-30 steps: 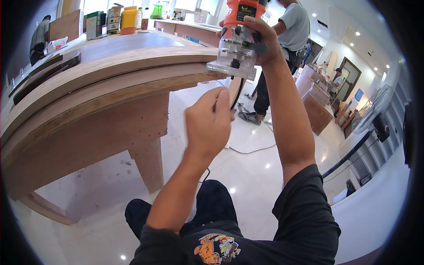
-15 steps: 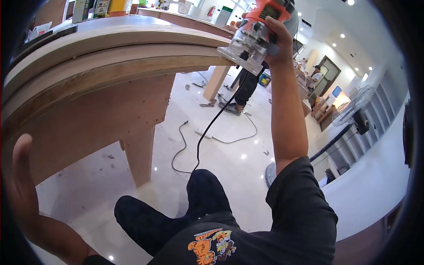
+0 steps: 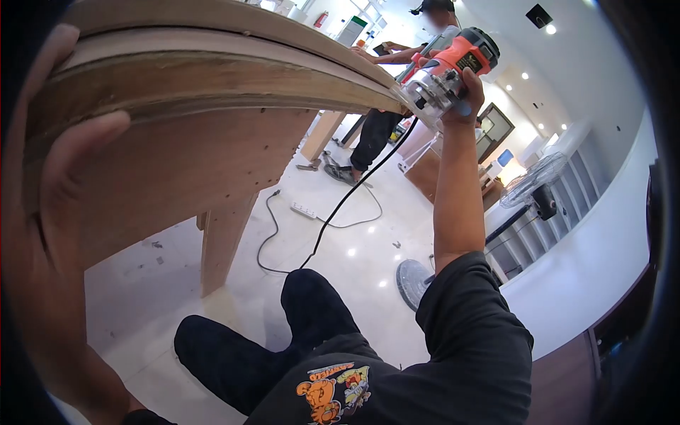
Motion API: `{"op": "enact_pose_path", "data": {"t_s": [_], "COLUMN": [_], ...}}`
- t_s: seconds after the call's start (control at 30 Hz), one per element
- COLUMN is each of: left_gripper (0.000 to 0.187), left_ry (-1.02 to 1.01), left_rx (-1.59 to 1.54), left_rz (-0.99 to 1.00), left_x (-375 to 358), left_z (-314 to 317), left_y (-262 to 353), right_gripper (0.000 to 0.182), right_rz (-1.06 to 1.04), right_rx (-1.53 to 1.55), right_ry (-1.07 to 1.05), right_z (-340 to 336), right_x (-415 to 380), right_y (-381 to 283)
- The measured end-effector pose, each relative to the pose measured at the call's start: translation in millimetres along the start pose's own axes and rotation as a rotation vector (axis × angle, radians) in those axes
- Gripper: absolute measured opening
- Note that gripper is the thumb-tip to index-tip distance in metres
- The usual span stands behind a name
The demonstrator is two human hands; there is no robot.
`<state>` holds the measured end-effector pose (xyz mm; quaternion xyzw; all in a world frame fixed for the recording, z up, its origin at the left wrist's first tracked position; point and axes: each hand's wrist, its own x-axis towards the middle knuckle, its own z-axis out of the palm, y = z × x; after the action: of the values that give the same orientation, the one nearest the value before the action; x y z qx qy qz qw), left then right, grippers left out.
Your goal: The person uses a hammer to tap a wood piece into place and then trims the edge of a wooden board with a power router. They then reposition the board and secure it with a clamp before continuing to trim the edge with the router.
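Orange-red handheld power trimmer with a dark top cap and a clear plastic base (image 3: 464, 57) is tilted at the far end of a bench with a long, curved, layered wooden edge (image 3: 212, 79), its base toward the wood and its cap pointing up and right. Whether the base touches the edge I cannot tell. The right hand (image 3: 469, 95) is clamped around the trimmer's lower body, thumb upward. The left hand (image 3: 57, 188) is at the near end of the same edge, thumb and fingers spread well apart; whether it presses on the wood cannot be made out.

Below the edge, a broad wooden panel (image 3: 177, 170) leads down to a flat wooden leg (image 3: 225, 244). A thin black cord (image 3: 340, 205) runs from beside the trimmer's base down to the wearer's knee (image 3: 312, 290), in dark trousers. On the pale glossy floor (image 3: 340, 273), a white power strip (image 3: 304, 210) lies near a dark plug (image 3: 275, 193). Behind the bench, a co-worker in a dark cap (image 3: 433, 7) has one hand (image 3: 365, 55) at the bench's far side. To the right, a wire-caged standing fan (image 3: 533, 188) leans in view above its round grey base (image 3: 412, 283).
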<state>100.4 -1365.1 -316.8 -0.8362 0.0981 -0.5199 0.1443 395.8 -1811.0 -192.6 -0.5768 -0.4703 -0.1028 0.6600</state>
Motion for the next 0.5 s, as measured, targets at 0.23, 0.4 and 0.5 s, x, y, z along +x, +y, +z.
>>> {"op": "enact_pose_path", "data": {"t_s": [0.23,0.4,0.5], "left_gripper": [0.053,0.050,0.049], "left_ry": [0.117,0.175,0.206], "left_rx": [-0.022,-0.042,-0.029], "left_rz": [-0.054,-0.083,-0.100], "left_x": [-8,-11,-12], "left_z": [25,35,38], "left_y": [3,7,9], "right_gripper": [0.073,0.074,0.074], "right_rz": [0.017,0.036,0.046], "right_rx": [-0.001,-0.037,-0.057], "right_ry": [-0.015,-0.042,-0.020], "right_z": [-12,-10,-6], "right_x": [6,6,8], "right_y": [7,6,5]}}
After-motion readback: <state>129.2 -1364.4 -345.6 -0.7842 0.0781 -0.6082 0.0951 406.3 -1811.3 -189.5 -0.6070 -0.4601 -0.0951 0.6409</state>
